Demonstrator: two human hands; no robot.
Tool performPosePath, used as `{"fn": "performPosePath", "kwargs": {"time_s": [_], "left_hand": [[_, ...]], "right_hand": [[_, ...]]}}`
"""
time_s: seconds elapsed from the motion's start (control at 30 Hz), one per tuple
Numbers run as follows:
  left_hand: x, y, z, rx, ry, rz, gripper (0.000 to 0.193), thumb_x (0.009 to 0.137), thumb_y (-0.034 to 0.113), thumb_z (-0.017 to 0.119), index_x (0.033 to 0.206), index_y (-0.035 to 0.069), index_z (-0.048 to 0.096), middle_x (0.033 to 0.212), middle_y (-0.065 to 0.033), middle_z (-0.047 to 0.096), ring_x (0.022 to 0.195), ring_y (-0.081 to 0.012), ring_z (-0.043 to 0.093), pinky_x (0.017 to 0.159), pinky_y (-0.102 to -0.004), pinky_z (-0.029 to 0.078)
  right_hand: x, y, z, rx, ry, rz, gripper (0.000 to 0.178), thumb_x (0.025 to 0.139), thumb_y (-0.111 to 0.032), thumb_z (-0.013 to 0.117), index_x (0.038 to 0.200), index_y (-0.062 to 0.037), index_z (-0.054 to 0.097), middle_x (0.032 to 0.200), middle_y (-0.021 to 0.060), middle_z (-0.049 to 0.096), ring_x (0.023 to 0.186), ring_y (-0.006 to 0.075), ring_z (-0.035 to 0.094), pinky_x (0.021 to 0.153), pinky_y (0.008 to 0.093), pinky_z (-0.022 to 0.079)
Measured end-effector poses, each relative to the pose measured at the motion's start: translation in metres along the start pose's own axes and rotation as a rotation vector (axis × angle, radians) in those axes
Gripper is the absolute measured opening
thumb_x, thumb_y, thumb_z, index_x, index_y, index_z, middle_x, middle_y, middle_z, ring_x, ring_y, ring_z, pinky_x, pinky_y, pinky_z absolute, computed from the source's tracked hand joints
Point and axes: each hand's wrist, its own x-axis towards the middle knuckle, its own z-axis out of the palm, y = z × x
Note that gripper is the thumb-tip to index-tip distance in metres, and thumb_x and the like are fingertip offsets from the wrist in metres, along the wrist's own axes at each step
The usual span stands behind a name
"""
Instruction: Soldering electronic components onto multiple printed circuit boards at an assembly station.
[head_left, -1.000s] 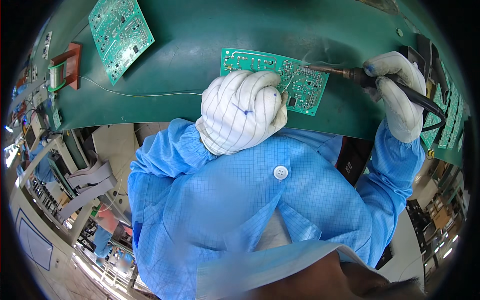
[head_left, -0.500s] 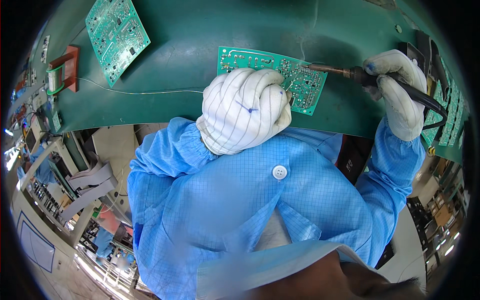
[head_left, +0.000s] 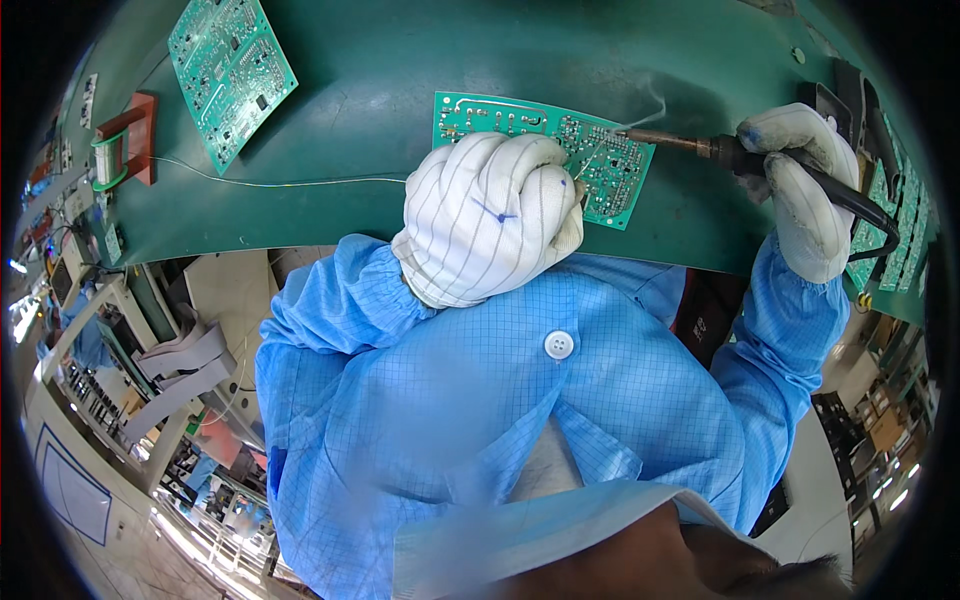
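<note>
With the right hand (head_left: 800, 190), pinching the dark handle of a soldering iron (head_left: 718, 150), aimed at the upper right of a green circuit board (head_left: 618, 180) lying on the counter (head_left: 370, 100). Hard to make out, beside wispy smoke (head_left: 656, 100), whether touching at the tip. With the left hand (head_left: 490, 222), curled over the board's lower left, hiding that part, and closed around thin solder wire (head_left: 237, 187), with fingertips mostly hidden. Running to a spool (head_left: 106, 164), near a second green board (head_left: 232, 85) cut off at the top edge.
</note>
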Motion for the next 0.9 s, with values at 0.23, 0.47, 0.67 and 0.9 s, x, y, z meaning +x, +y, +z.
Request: {"fn": "performPosePath", "kwargs": {"time_s": [0.23, 0.47, 0.67, 0.9], "left_hand": [[-0.0013, -0.0016, 0.0027, 0.009, -0.007, 0.017, 0.020, 0.074, 0.016, 0.081, 0.086, 0.012, 0.065, 0.093, -0.0040, 0.068, 0.074, -0.0219, 0.065, 0.063, -0.0350, 0.052], [-0.0002, 0.0013, -0.0002, 0.029, -0.010, 0.001, 0.023, 0.074, 0.017, 0.084, 0.089, 0.014, 0.068, 0.093, -0.0027, 0.067, 0.075, -0.0216, 0.065, 0.063, -0.0352, 0.053], [-0.0009, 0.0011, -0.0016, 0.030, -0.025, 0.009, 0.024, 0.074, 0.018, 0.084, 0.092, 0.014, 0.068, 0.096, -0.0030, 0.067, 0.078, -0.0219, 0.065, 0.065, -0.0356, 0.054], [-0.0011, 0.0020, -0.0046, 0.037, -0.066, 0.002, 0.025, 0.077, 0.023, 0.086, 0.094, 0.014, 0.070, 0.097, -0.0018, 0.066, 0.080, -0.0216, 0.065, 0.067, -0.0357, 0.054]], "right_hand": [[-0.0022, 0.0017, -0.0007, 0.046, -0.008, 0.027, 0.032, 0.088, -0.031, 0.067, 0.105, -0.0060, 0.075, 0.078, 0.0055, 0.073, 0.063, 0.0100, 0.063, 0.057, 0.0228, 0.048], [-0.0031, 0.0005, 0.0002, 0.041, 0.014, 0.000, 0.031, 0.086, -0.029, 0.066, 0.104, -0.0051, 0.075, 0.079, 0.0061, 0.072, 0.064, 0.0107, 0.065, 0.057, 0.0227, 0.048], [-0.0053, -0.0007, -0.0006, 0.059, 0.022, 0.010, 0.033, 0.084, -0.029, 0.064, 0.101, -0.0030, 0.074, 0.079, 0.0068, 0.071, 0.065, 0.0116, 0.066, 0.058, 0.0234, 0.049], [-0.0084, -0.0006, -0.0023, 0.068, 0.017, -0.003, 0.035, 0.083, -0.030, 0.064, 0.102, -0.0020, 0.073, 0.082, 0.0073, 0.070, 0.066, 0.0121, 0.065, 0.058, 0.0238, 0.048]]}}
